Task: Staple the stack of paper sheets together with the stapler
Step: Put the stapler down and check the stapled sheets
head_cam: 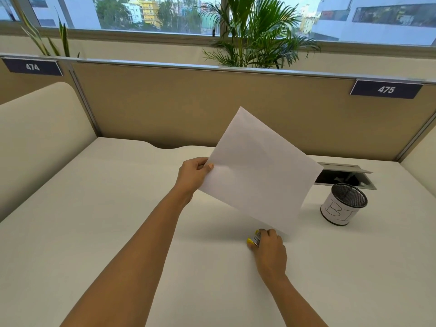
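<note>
Left hand point(194, 173): pinching paper point(260, 171), raised, tilted above tabletop point(94, 220). Right hand point(269, 250): closed around yellow stapler point(253, 239) beneath paper's lower corner.

Readable markings: "474" in white numerals on a dark plate point(35, 66) fixed to the partition top rail, left; "475" on a matching plate point(386, 89), right; hand-drawn letters "BI" on white paper wrapping the mesh cup point(343, 204); stapler label point(256, 239) illegible.
</note>
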Available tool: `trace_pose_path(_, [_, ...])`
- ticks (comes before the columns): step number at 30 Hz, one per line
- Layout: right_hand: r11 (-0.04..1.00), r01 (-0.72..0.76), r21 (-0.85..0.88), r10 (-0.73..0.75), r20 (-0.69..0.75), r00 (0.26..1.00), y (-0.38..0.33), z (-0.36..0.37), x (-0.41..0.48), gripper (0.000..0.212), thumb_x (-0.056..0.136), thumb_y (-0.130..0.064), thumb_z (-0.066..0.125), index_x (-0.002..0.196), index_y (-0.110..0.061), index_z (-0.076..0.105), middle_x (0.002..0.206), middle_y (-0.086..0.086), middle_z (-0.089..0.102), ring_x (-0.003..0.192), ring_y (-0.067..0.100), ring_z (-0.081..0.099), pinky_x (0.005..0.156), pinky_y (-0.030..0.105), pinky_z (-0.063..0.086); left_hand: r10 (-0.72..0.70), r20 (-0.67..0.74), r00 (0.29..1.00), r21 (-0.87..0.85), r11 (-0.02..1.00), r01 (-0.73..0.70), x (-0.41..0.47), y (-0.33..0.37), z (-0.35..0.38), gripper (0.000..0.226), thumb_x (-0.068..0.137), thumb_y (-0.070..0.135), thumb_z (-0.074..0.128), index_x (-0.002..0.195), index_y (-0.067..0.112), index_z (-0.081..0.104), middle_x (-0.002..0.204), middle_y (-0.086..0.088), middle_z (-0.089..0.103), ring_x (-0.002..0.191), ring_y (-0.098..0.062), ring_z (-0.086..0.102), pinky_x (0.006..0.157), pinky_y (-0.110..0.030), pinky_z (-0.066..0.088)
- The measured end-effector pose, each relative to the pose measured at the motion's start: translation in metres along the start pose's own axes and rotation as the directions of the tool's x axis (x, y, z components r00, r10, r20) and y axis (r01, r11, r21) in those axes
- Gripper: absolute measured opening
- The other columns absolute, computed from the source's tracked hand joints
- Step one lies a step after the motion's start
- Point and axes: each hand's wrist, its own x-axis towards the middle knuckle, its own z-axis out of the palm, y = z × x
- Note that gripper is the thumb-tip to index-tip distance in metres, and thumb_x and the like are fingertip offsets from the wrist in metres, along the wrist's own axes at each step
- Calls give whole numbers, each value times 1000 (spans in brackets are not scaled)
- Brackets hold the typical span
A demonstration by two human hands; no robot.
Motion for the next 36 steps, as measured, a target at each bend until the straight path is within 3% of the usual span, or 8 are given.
trace_pose_path(5, [995,-50,-84,62,143,988,-3,-15,-1,76,76,-43,68,136,-13,32,132,5,42,123,24,41,93,32,40,49,18,999,27,998,-50,6,6,-8,25,89,14,54,112,8,64,109,-8,67,96,-22,59,84,-33,46])
trace_pose_path(9, [969,-6,-245,77,282,956,-22,-68,1,51,80,-40,65,120,-12,51,125,7,51,116,25,48,86,31,42,66,13,998,46,997,-67,12,10,-15,25,90,15,54,112,9,64,109,-6,67,96,-21,59,83,-31,46])
trace_pose_path(13, [995,32,99,-35,28,999,-47,-145,25,17,79,-25,68,94,-18,65,101,3,67,94,25,61,74,29,43,110,36,993,81,990,-113,15,19,-20,22,90,14,53,107,12,67,102,-2,67,90,-17,59,78,-27,44])
trace_pose_path(17, [903,344,256,-223,-405,887,-59,-193,62,49,76,-15,72,121,-14,52,116,9,55,108,26,52,91,32,40,153,98,983,110,980,-163,16,29,-29,17,90,15,54,100,16,68,97,-2,69,85,-16,60,76,-25,46])
trace_pose_path(21, [904,267,334,-205,-210,956,-50,-201,85,63,82,-21,68,136,-13,38,137,9,47,126,22,44,99,29,33,175,177,968,135,970,-200,14,37,-40,18,90,15,55,100,16,69,91,2,69,83,-13,60,73,-22,46])
trace_pose_path(24, [878,197,436,-170,-100,980,-42,-196,80,38,87,-22,62,123,-16,53,121,4,60,107,15,53,84,26,37,189,216,958,139,965,-222,12,41,-48,19,90,15,55,103,15,69,95,-2,69,85,-15,61,80,-27,47])
trace_pose_path(28, [848,202,490,-137,-167,976,-35,-186,66,18,88,-22,59,103,-13,65,94,5,68,92,25,62,75,31,44,200,239,950,114,966,-232,8,45,-54,18,88,14,58,102,12,69,95,-5,69,86,-17,62,83,-30,48])
trace_pose_path(36, [557,126,821,-48,-120,992,-24,-195,45,8,85,-19,63,85,-24,70,86,1,72,78,20,64,83,41,52,253,-19,967,-204,946,-252,2,74,-54,6,76,16,72,82,17,71,81,1,70,73,-7,65,62,-17,53])
